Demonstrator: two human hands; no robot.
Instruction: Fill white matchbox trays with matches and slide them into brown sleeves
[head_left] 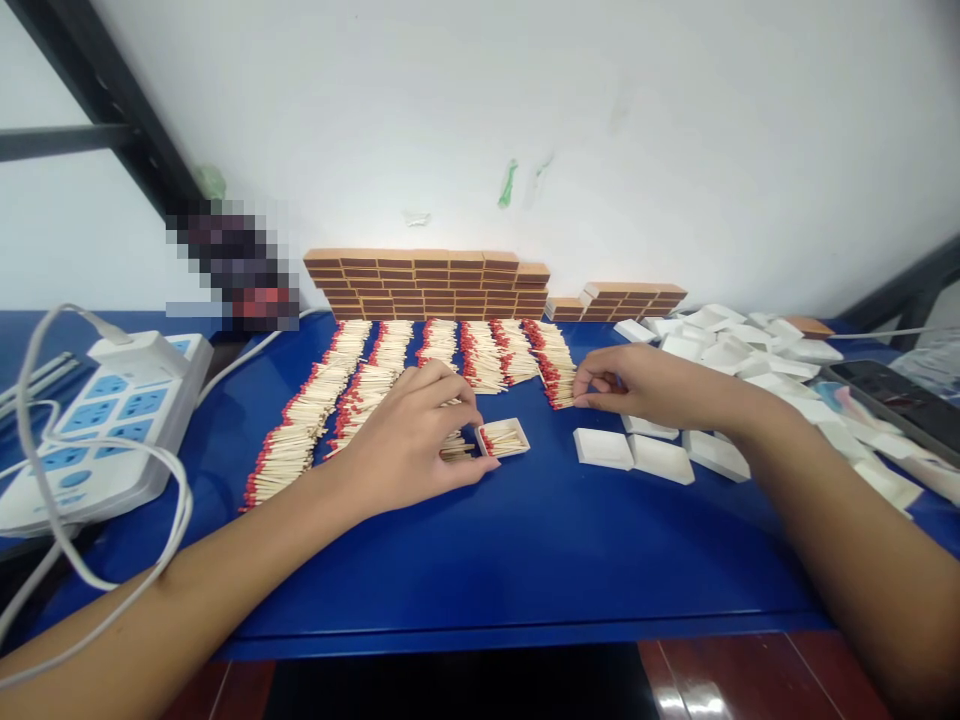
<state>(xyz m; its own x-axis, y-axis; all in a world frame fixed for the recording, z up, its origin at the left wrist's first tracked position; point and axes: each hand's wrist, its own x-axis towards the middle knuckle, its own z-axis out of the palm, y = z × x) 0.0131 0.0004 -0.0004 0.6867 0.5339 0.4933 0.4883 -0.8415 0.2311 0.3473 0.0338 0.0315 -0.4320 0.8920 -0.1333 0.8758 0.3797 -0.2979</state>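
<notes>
My left hand (416,440) grips the left end of a small white matchbox tray (517,450) between thumb and fingers. Some red-tipped matches (501,440) lie inside the tray. My right hand (637,382) is at the rightmost row of matches (551,365), its thumb and fingers pinched at the bare ends of the sticks. How many matches it grips is hidden. Several more rows of matches (300,430) lie to the left, heads facing left, partly covered by my left hand. Several white trays (602,449) lie right of the held one.
Stacked brown matchboxes (427,285) line the wall, with a smaller stack (637,298) to their right. A heap of white trays (720,340) and a phone (900,400) lie at right. At left sits a power strip (105,430), its white cable (180,500) looping over my left forearm.
</notes>
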